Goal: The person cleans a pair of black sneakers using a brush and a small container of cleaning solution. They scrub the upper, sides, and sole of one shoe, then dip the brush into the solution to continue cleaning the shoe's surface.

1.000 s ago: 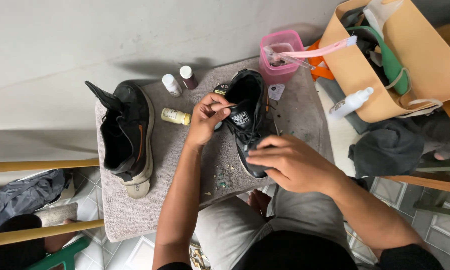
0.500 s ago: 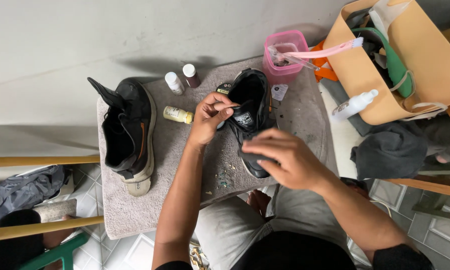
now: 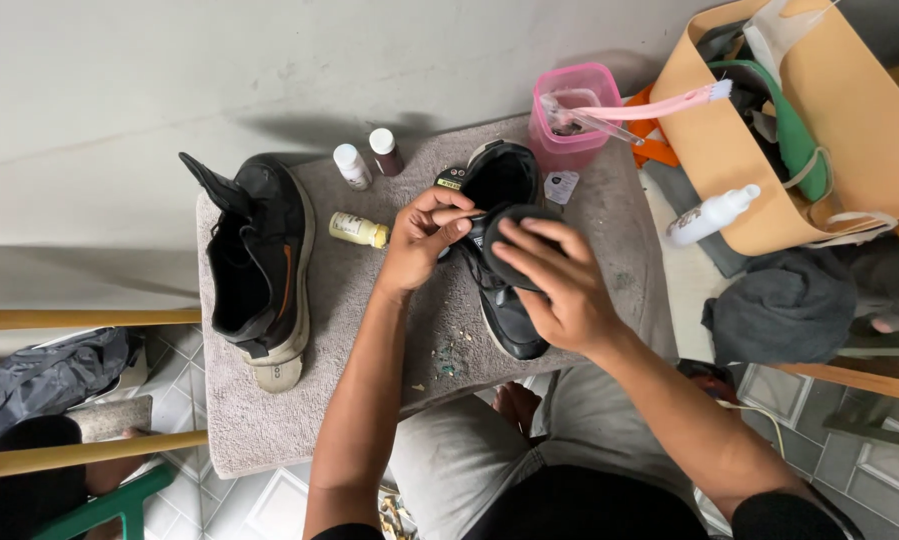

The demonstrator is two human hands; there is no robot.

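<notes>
A person seen from above sits at a small tabletop covered with a grey-brown towel [image 3: 299,420] and works on a black low-top sneaker [image 3: 504,250] lying near the middle of it. The left hand [image 3: 424,240] is pinched shut at the shoe's throat, thumb and fingers closed on something thin that cannot be made out, perhaps a lace or a small tool. The right hand [image 3: 559,285] is cupped over the shoe's midsection and grips a dark rounded part of it, possibly the tongue or an insole; the exact part is hard to tell. The two hands sit close together, almost touching. The shoe's long axis runs away from the person, its open collar at the far end toward the wall and the other end toward the person's lap, tilted slightly to the right. Judging by the loose crumbs and flecks [image 3: 449,360] on the towel, some cleaning or scraping seems already under way, yet this shoe is still in hand. A second black high-top sneaker with a pale sole [image 3: 259,270] lies well apart on the left, untouched. Near the far edge stand two small white bottles [image 3: 364,160], a small yellowish bottle [image 3: 357,230] lying on its side, and a pink plastic tub holding a pink brush [image 3: 574,115].
</notes>
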